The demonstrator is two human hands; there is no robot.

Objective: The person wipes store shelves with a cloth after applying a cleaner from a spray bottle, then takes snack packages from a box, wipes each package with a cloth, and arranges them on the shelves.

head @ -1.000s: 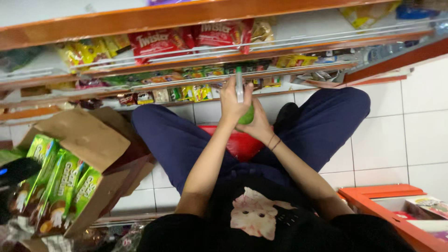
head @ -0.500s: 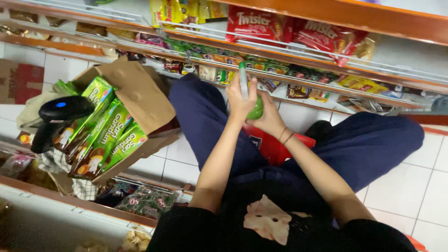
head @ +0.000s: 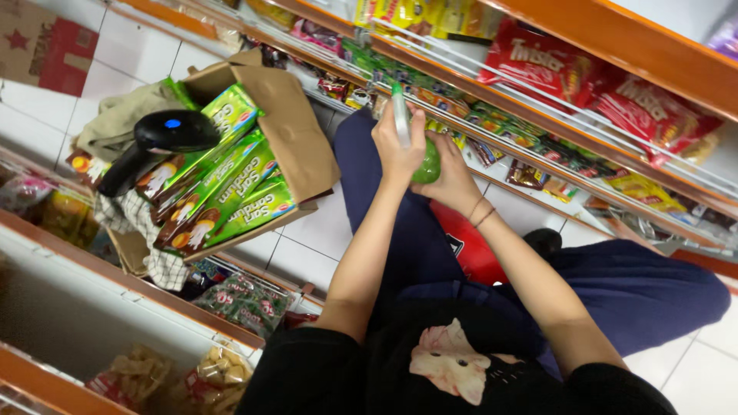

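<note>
- A person sits on the white tiled floor (head: 307, 246) in a shop, with legs in dark blue trousers (head: 415, 230) stretched out.
- The left hand (head: 397, 150) is curled around a thin white and green tube (head: 400, 115), which stands up out of the fist.
- The right hand (head: 453, 180) cups a small round green packet (head: 427, 163), with its fingers wrapped under it.
- Both hands are touching, held up in front of the low snack shelf (head: 538, 146).
- A red thing (head: 469, 250) lies between the legs; I cannot tell what it is.
- To the left stands an open cardboard box (head: 288, 123) full of green biscuit boxes (head: 231, 192).
- A black barcode scanner (head: 165, 138) rests on top of those boxes.
- Red snack bags (head: 538, 65) sit on the shelf above.
</note>
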